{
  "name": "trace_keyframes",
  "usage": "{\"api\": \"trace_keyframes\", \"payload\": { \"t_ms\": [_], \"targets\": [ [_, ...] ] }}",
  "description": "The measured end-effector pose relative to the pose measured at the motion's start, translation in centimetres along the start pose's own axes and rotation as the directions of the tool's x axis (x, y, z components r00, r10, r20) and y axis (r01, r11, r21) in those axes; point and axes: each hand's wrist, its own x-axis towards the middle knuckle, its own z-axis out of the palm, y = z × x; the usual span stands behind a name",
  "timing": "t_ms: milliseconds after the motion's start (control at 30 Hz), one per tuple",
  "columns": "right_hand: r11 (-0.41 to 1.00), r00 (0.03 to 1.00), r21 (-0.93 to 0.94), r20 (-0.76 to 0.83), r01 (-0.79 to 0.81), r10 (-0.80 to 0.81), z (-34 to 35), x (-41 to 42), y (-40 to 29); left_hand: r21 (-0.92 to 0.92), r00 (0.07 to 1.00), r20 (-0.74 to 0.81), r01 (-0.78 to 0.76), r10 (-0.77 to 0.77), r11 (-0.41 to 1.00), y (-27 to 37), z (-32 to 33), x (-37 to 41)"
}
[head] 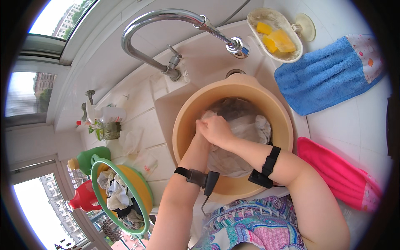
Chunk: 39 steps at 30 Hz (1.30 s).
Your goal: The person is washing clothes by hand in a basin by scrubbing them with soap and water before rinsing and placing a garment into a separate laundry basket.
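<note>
My right hand [218, 129] and my left hand [201, 126] are pressed together over the left side of a peach plastic basin [178, 125]. A bunched end of wet white cloth [208, 115] pokes out between them, gripped by both. The right hand partly covers the left, so some left fingers are hidden. Below, more pale fabric [232, 162] lies in the basin, in what looks like murky water. A crumpled white piece with dark marks [263, 128] rests against the basin's right wall. Both forearms wear black straps with small devices.
The basin stands in a ceramic sink [164, 109] under a chrome faucet [162, 14]. Yellow soap bars [282, 40] lie in a wall-mounted dish [251, 34]. Blue [315, 75] and pink [331, 175] towels hang right. Leftward are a laundry basin [147, 187], detergent bottles [95, 159] and a spray bottle [114, 114].
</note>
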Motion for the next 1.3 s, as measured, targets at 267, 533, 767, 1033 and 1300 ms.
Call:
{"api": "trace_keyframes", "payload": {
  "t_ms": [267, 533, 767, 1033, 1300],
  "targets": [
    [0.999, 0.97, -0.044, -0.243, -0.003, -0.008, -0.2, 0.0, -0.1, 0.311, 0.923, -0.385, 0.098, 0.031, 0.945, 2.6, 8.2, -1.7],
    [0.946, 0.97, -0.253, -0.182, -0.205, 0.161, -3.9, 4.4, 7.1, 0.47, 0.69, -0.723, 0.464, 0.026, 0.751, 2.8, 10.0, -1.6],
    [0.745, 0.974, -0.645, 0.004, -0.171, 0.227, -2.4, 3.0, 11.8, 0.537, 0.607, -0.777, 0.499, 0.168, 0.68, 2.9, 3.3, -0.9],
    [0.937, 0.961, 0.285, 0.24, -0.204, 0.136, -3.1, 3.0, 6.2, 0.608, 0.829, -0.558, 0.377, 0.039, 0.699, 3.7, 2.1, -1.5],
    [0.622, 0.939, 0.767, -0.08, -0.156, 0.335, -2.5, 3.3, 7.6, 0.566, 0.969, -0.246, 0.148, -0.005, 0.811, 3.3, 13.3, -4.2]
  ]
}}
